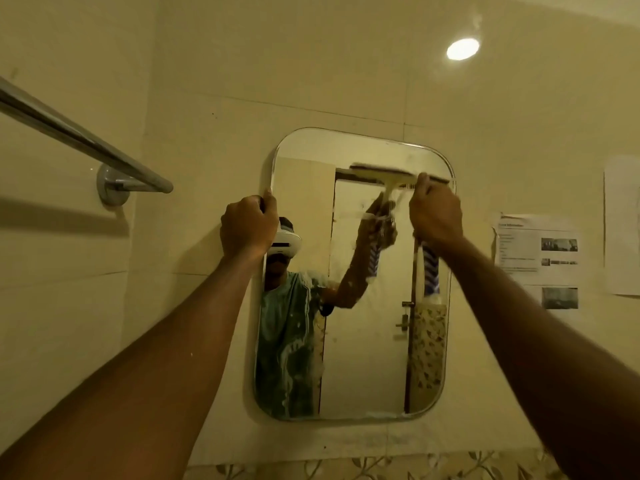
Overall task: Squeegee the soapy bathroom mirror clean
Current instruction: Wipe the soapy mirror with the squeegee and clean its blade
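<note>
The left hand (pixel 247 226) is clenched on the left rim of the mirror (pixel 363 341), high on that side, probably to steady the glass and brace the person against the push of the stroke. The right hand (pixel 436 216) grasps the squeegee (pixel 398 174) by its handle, fingers wrapped round it, and the striped end of the handle hangs out below the fist.

The squeegee sits in the mirror's upper right, close under the top rim, with its blade against the glass. The blade's long axis runs across the frame, left to right and tilted slightly down at the right. The handle points downward from it. That placement suits a downward pull from the top, so the suds run ahead of the blade.

Soap streaks (pixel 294 341) cover the mirror's lower left, so much of the wiping looks still to be done.
</note>
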